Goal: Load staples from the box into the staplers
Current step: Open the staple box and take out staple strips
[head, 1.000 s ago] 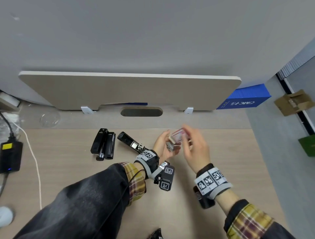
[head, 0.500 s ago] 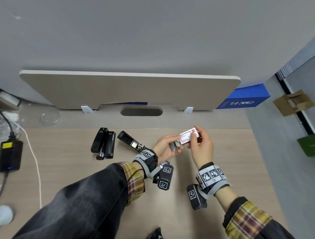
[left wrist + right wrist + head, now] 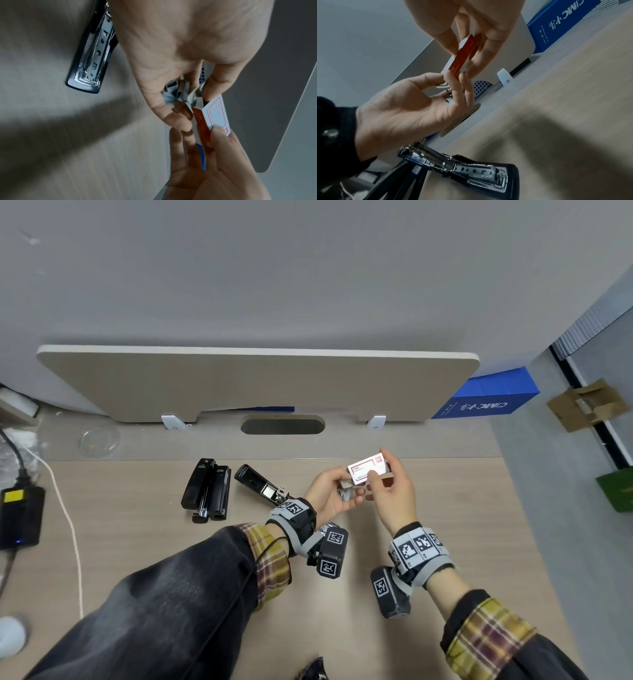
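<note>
A person's two hands meet above a wooden desk, working a small red-and-white staple box held clear of the surface near the desk's far edge, right of centre. The right hand pinches the box between thumb and curled fingers, printed face up; the left hand has its fingers curled at the box's open left end, where pale flaps and what look like grey staple strips show between the fingertips. Just left of the hands, one black stapler lies swung open on the desk with its metal channel exposed, while two more black staplers sit closed side by side farther left. The step in hand appears to be drawing staples out of the box; none can be seen in the open channel, though the view is too coarse to be sure. The next move would call for freeing a single strip without breaking it, carrying it left to the open stapler and seating it legs down in the channel. A blue carton stands at the desk's far right, a cable trails along the left.
</note>
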A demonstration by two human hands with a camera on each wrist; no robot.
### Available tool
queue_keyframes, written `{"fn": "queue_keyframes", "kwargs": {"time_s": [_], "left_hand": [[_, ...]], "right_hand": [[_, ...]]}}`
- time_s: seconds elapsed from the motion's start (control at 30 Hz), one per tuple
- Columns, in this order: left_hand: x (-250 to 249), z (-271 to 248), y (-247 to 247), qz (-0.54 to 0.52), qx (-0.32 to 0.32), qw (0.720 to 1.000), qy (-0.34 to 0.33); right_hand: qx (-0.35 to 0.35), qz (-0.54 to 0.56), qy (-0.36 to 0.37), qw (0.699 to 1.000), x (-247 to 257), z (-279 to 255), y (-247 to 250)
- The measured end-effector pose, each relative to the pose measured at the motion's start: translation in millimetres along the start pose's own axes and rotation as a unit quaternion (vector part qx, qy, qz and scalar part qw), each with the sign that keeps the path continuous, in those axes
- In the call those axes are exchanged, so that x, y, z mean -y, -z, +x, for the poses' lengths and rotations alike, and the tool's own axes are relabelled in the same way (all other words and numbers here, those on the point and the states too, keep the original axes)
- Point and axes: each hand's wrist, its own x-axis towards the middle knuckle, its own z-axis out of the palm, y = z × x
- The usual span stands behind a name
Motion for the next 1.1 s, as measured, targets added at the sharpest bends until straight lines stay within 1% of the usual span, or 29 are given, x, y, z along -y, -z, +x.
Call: {"fn": "queue_keyframes", "kwargs": {"time_s": [0.17,0.23,0.3,0.33,0.37,0.43,0.47,0.5,0.53,0.57,0.6,0.63,0.67,0.7,0.8,0.93,1.0,1.1], "left_hand": [[-2.7,-0.8,5.0,-0.042,0.005,0.999,0.017],[-2.1,-1.6,6.8,-0.049,0.005,0.999,0.018],[-2.6,-3.2,8.3,-0.047,0.007,0.999,0.016],[-2.4,-4.1,9.5,-0.049,0.017,0.998,0.020],[-2.0,-5.2,10.6,-0.052,0.030,0.998,0.025],[-0.9,-5.5,10.2,-0.043,0.044,0.998,0.023],[-0.8,-4.8,8.1,-0.018,0.042,0.999,0.013],[-1.2,-3.8,5.3,0.019,0.030,0.999,-0.005],[-1.2,-1.9,2.8,0.064,0.006,0.997,-0.030],[-1.2,0.6,1.1,0.109,-0.028,0.992,-0.056],[-1.1,3.6,0.6,0.147,-0.064,0.984,-0.078],[-0.8,5.6,0.8,0.176,-0.090,0.976,-0.095],[-0.3,7.1,0.9,0.196,-0.103,0.970,-0.105],[0.5,8.2,0.6,0.210,-0.107,0.966,-0.108],[1.7,8.1,-2.7,0.241,-0.096,0.959,-0.117],[2.2,9.3,-5.8,0.276,-0.085,0.948,-0.137],[5.9,8.3,-7.0,0.271,-0.077,0.950,-0.132],[9.1,7.1,-6.7,0.233,-0.065,0.964,-0.112]], "right_hand": [[-0.010,0.003,0.002,1.000,3.0,-3.6,-7.0],[-0.017,-0.003,0.047,0.999,6.3,-5.9,-5.1],[0.000,-0.040,0.122,0.992,13.9,-8.2,-1.2],[0.009,-0.052,0.143,0.988,13.9,-6.5,0.2],[0.018,-0.043,0.139,0.989,14.7,-4.6,1.9],[0.020,0.009,0.073,0.997,11.9,2.8,4.2],[0.021,0.024,0.037,0.999,9.0,6.3,4.7],[0.030,0.002,0.011,0.999,9.0,7.6,5.7],[0.048,-0.054,-0.005,0.997,8.9,9.0,6.7],[0.077,-0.135,-0.016,0.988,10.0,9.2,7.6],[0.102,-0.219,-0.015,0.970,10.6,9.4,7.5],[0.121,-0.276,-0.011,0.953,13.2,8.1,6.8],[0.131,-0.304,-0.007,0.944,14.2,7.7,5.3],[0.134,-0.313,-0.007,0.940,16.4,6.5,4.2],[0.118,-0.295,-0.021,0.948,13.7,3.1,-0.5],[0.075,-0.213,-0.033,0.974,15.2,-6.9,-8.9],[0.066,-0.182,-0.022,0.981,15.5,-8.9,-13.6],[0.080,-0.161,-0.006,0.984,14.6,-8.3,-17.3]]}}
